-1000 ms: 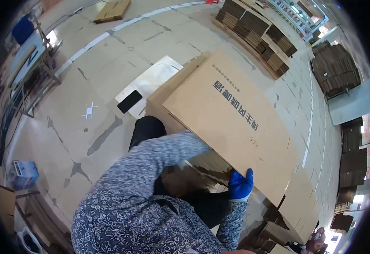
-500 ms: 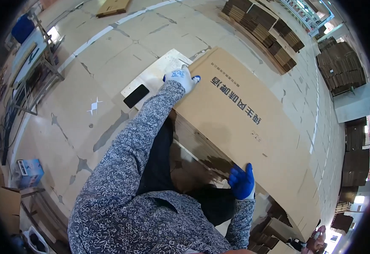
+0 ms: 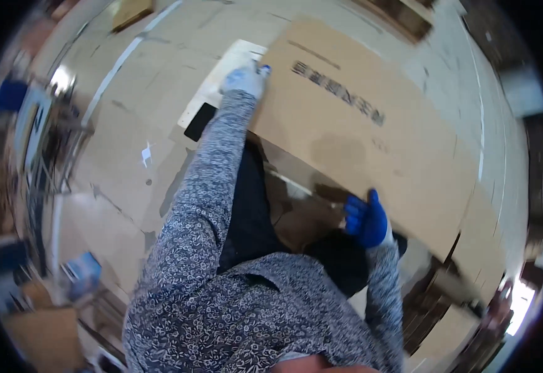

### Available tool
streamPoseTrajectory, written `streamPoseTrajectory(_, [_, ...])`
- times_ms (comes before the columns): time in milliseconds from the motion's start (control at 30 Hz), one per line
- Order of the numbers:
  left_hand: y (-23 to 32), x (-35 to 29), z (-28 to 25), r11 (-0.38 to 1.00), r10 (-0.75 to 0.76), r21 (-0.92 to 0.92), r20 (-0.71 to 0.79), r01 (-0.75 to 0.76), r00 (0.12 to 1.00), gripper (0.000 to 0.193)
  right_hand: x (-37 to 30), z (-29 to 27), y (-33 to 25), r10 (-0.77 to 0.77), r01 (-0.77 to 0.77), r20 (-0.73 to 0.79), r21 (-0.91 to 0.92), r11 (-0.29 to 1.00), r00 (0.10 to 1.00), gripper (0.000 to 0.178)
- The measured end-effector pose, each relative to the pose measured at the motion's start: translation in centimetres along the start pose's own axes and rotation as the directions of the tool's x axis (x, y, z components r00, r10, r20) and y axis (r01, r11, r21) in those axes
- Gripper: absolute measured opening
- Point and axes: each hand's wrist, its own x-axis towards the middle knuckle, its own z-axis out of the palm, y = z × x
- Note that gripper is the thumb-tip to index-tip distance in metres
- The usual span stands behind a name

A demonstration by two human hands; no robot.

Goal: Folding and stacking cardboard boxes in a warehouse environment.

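Note:
A large flat cardboard sheet [image 3: 346, 143] with dark printing lies slanting in front of me, from upper middle to lower right. At its left end, my left hand [image 3: 243, 81], in a white and blue glove, is closed on the edge with the thumb side over the top. My right hand [image 3: 368, 221], in a blue-palmed glove, is by the sheet's near edge with fingers apart and the palm turned up. Whether its fingertips touch the cardboard is unclear. Beside my left forearm, a black phone [image 3: 200, 122] rests on a pale board [image 3: 212, 93].
Stacked cardboard [image 3: 433, 311] stands at the lower right. A worktable [image 3: 38, 133] is at the left, with a blue box [image 3: 82, 273] nearer to me. Another cardboard piece [image 3: 133, 13] lies on the floor at the far left.
The whole view has shifted and blurred. The sheet and my left hand now appear higher in the picture; my right hand has also moved up and slightly right, still by the near edge.

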Motion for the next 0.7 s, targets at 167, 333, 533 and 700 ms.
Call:
streamPoseTrajectory(167, [-0.7,0.9,1.8,0.944,0.325,0.148,-0.248,-0.296,0.912,0.049,1.1,0.3,0.3,0.043,-0.054,0.098,0.109,0.993,0.994,0.064])
streamPoseTrajectory(333, [10.9,-4.3,4.6,0.736,0.673,0.189,-0.311,-0.65,0.671,0.06,0.8,-0.4,0.4,-0.029,0.016,0.099,0.126,0.992,0.995,0.062])
streamPoseTrajectory(533, [15.3,-6.6,11.1,0.639,0.732,0.425,-0.078,-0.641,0.677,0.062,0.1,-2.1,1.7,-0.108,0.074,0.238,0.144,0.987,0.965,0.058])
streamPoseTrajectory(700, [14.8,-6.6,9.7,0.668,0.692,0.415,-0.041,-0.617,0.721,0.061,-4.5,-16.6,2.8,-0.291,0.158,0.407,0.329,0.931,0.866,0.05])
